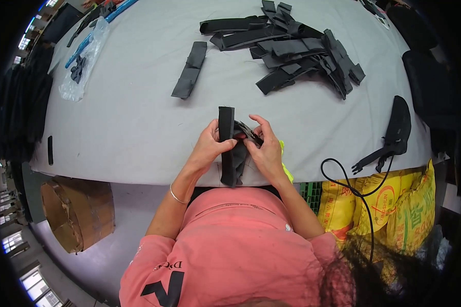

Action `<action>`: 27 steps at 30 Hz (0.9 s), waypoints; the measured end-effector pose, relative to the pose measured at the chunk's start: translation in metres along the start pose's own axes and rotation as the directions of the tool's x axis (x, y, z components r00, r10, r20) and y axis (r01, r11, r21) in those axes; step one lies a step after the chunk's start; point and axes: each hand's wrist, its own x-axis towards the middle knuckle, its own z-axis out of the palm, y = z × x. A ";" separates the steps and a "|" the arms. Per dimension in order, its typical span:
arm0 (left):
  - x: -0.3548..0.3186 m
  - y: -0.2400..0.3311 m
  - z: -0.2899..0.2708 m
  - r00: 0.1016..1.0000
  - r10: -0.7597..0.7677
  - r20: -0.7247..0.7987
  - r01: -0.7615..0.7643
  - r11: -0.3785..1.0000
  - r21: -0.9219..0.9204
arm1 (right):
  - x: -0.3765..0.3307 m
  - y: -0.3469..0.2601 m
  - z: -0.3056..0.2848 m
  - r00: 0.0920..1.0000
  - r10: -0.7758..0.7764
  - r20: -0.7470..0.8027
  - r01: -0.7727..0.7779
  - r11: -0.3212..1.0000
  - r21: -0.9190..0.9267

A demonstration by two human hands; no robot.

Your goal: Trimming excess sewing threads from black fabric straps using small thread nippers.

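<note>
Head view. Black fabric strip [226, 134] held upright at the near edge of the grey bench [138, 123], its lower end hanging past that edge. Left hand [208, 146] is closed on the strip's left side, thumb across its face; right hand [264, 148] pinches a smaller dark piece [247, 132] against the strip's right side. Judged progress: one single strip [190, 69] lies apart at mid-bench, while a large heap of like strips [297, 51] sits at the far side, so most of the work appears to remain. The held strip lies between both hands, touching each.
</note>
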 end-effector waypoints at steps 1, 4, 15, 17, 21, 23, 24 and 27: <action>0.002 -0.002 -0.002 1.000 -0.001 0.002 0.001 1.000 0.000 | 0.001 0.002 0.001 1.000 0.001 -0.002 -0.001 1.000 0.000; 0.005 -0.006 -0.007 1.000 0.017 0.015 -0.018 1.000 0.020 | 0.002 0.006 0.002 0.996 -0.073 -0.045 0.072 0.997 -0.026; 0.000 0.002 -0.015 1.000 -0.012 -0.002 0.011 0.999 -0.036 | -0.024 -0.007 -0.027 0.935 0.119 0.333 -0.101 0.992 -0.070; -0.002 0.002 -0.015 1.000 -0.012 0.002 0.012 0.999 -0.033 | -0.028 0.007 -0.021 0.929 0.100 0.356 -0.067 0.992 -0.104; -0.006 0.005 -0.015 1.000 0.026 0.017 -0.026 1.000 -0.015 | -0.032 0.020 -0.019 0.962 0.001 0.273 -0.022 0.997 0.073; -0.008 0.007 -0.014 0.999 0.042 0.021 -0.042 0.999 -0.007 | -0.031 0.016 -0.022 0.967 0.018 0.255 -0.071 0.978 0.198; -0.010 0.008 -0.014 0.998 0.060 0.022 -0.060 0.998 0.000 | -0.029 0.007 -0.026 0.970 0.029 0.242 -0.087 0.969 0.233; -0.012 0.007 -0.011 0.995 0.101 0.023 -0.101 0.995 -0.004 | -0.026 0.003 -0.028 0.976 0.031 0.214 -0.099 0.944 0.313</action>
